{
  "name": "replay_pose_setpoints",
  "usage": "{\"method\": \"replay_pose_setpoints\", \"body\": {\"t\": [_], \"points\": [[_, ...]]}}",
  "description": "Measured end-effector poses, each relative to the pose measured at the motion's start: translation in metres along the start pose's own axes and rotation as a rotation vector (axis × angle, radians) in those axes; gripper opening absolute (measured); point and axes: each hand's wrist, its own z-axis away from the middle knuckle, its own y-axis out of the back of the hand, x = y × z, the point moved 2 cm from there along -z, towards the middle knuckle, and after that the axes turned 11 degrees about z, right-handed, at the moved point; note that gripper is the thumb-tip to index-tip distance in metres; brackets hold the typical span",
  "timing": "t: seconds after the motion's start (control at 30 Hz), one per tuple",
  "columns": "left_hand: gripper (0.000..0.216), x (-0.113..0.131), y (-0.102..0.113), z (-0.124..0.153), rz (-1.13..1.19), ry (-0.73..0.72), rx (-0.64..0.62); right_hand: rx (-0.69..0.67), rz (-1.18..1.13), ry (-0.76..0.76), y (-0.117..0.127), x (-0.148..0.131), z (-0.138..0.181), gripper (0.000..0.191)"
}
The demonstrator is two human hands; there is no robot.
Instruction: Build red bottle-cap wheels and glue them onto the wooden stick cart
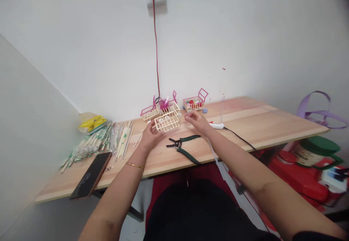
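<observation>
My left hand [151,136] is closed on the left end of a small cream-coloured basket [167,122] built from thin sticks, holding it tilted above the table. Just right of that basket is my right hand [196,120], fingers bent together in a pinch; whatever may be between the fingertips is too small to make out. Below the hands lie wire strippers [178,144] with dark green handles, spread apart on the wood. A white glue gun [217,125] with a black cord rests beyond my right wrist.
Pink-trimmed stick baskets [194,103] stand along the wall. Bundles of sticks [120,139], a yellow bag [93,124] and a phone [91,175] occupy the table's left side. Right of the table [269,121] are a green-lidded container [316,152] and a purple strap [313,106].
</observation>
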Motion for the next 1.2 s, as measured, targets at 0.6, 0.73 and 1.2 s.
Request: {"method": "replay_pose_setpoints", "body": {"t": [0.6,0.73,1.2], "points": [[0.068,-0.009,0.003,-0.001,0.061,0.017,-0.113,-0.16,-0.085,0.0,-0.001,-0.004,0.002,0.05],[0.07,-0.009,0.001,0.0,0.047,0.024,-0.149,-0.278,-0.117,0.005,-0.01,0.002,0.003,0.075],[0.031,0.023,0.008,-0.019,-0.244,-0.221,-0.017,-0.456,-0.234,0.002,-0.019,-0.001,0.006,0.071]]}}
